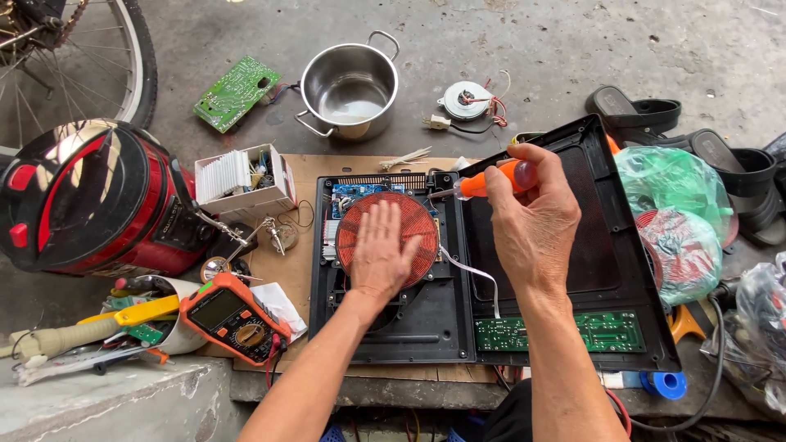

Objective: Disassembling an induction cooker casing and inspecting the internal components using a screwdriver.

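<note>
Left hand [381,254] presses flat, fingers spread, steadying the copper coil [385,237]; right hand [532,217] clamped on the orange screwdriver [491,182], tip angled toward the coil's edge.

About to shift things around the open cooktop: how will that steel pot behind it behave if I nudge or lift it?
The steel pot stands upright on a wide flat base, so it will probably slide, not tip. It looks thin-walled and holds nothing solid, so likely light; a wet sheen at the bottom may be a little water. Its two loop handles should give a firm grip, though the polished wall looks slippery.
</note>
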